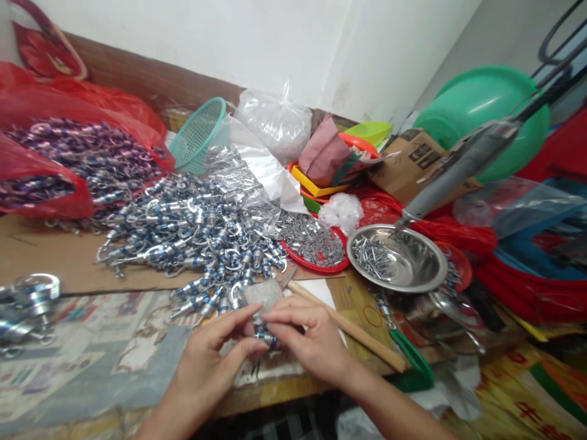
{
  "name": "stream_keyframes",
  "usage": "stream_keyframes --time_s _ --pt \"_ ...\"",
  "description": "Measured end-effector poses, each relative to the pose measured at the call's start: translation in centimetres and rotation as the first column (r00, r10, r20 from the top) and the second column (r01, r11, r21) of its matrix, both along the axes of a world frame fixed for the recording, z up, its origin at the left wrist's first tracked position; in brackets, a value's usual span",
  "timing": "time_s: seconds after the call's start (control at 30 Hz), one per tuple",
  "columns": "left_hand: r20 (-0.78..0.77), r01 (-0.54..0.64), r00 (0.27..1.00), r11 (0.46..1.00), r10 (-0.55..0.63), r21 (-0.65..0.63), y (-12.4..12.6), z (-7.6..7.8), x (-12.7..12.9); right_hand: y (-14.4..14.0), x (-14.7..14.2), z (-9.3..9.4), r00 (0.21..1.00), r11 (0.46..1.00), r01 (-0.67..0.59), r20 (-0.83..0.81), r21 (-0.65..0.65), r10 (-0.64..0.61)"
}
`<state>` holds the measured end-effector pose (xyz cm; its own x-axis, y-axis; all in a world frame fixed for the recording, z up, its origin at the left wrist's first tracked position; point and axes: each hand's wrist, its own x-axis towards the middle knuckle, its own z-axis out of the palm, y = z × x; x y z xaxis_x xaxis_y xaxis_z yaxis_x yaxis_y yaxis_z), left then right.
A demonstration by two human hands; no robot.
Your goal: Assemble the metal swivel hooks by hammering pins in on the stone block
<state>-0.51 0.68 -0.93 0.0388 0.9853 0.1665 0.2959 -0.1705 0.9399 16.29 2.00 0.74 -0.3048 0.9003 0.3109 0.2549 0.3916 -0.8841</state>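
Note:
A small blue-and-silver metal clasp (266, 336) is pinched between the fingertips of both hands, near the table's front edge. My left hand (215, 354) grips it from the left with thumb and fingers. From the other side, my right hand (316, 339) closes its fingertips on it. The fingers cover much of the clasp. Just beyond them sits a grey block (263, 294). Right of the block lies a hammer with a wooden handle (362, 335), slanting under my right hand. A heap of blue-and-silver clasps (183, 223) spreads over the cardboard behind.
At right, a steel bowl (424, 263) holds metal pins, beside a red tray (316, 266) of small silver parts. More clasps (32, 308) lie at far left. A red bag (73, 195) with purple clasps, a green basket (197, 137) and a grey-handled tool (463, 162) surround the work.

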Motion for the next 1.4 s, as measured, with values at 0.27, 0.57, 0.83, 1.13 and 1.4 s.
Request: stream_keyframes --time_s 0.27,0.57,0.83,1.13,1.4 --pt "0.060 0.109 0.992 0.994 -0.107 -0.028 -0.2 0.5 -0.3 -1.0 -0.4 -0.8 0.985 0.996 -0.038 -0.165 0.084 0.052" --pt "0.002 0.163 0.986 0.981 -0.164 -0.101 -0.4 2.3 -0.7 -2.4 1.9 -0.5 0.932 0.696 -0.200 0.353 0.689 -0.082" --pt "-0.063 0.165 0.984 0.986 -0.166 -0.028 -0.9 2.5 -1.0 -2.4 1.1 -0.5 0.974 0.829 -0.064 0.217 0.556 -0.070" --pt "0.411 0.195 0.911 0.904 -0.024 -0.380 -1.9 0.0 0.0 -2.4 1.0 0.5 0.973 0.991 -0.017 0.229 0.129 -0.014" --pt "0.444 0.309 0.889 0.868 -0.118 -0.390 -0.4 0.9 -0.3 10.9 6.9 -0.1 0.518 0.854 0.455 0.705 0.253 -0.484"
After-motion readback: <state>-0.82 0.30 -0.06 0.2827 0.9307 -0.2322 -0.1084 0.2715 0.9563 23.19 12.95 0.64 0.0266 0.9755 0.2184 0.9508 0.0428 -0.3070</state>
